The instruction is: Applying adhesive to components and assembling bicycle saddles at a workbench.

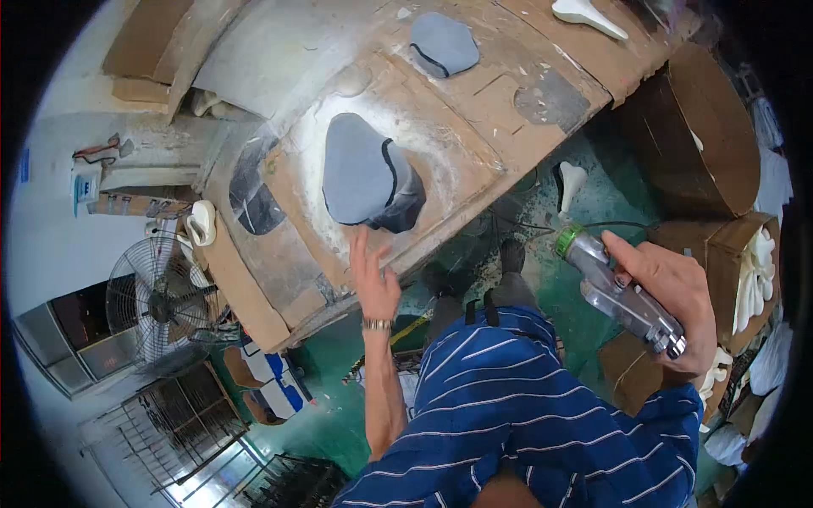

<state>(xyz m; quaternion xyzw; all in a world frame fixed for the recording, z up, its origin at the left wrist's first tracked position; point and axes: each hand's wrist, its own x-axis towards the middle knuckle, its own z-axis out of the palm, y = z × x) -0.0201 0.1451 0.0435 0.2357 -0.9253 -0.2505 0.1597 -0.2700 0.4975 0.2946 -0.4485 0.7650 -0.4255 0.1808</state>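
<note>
From the head view, the left hand, fingers spread, reaches at twelve o'clock for the grey rounded foam saddle pad on the dusty cardboard-topped workbench, while the right hand grips a clear-bodied green-tipped hand power tool; seemingly a sanding step, calling next for a steadying hold.

Materials and finish
Matt grey foam-like pad on rough, dusty cardboard bench; glossy clear plastic tool, green cap, shiny metal end.

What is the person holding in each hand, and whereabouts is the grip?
The right hand holds a clear, green-tipped spray tool, gripped around the middle of its body. The left hand holds nothing; its open fingers reach toward the grey moulded piece on the workbench.
</note>
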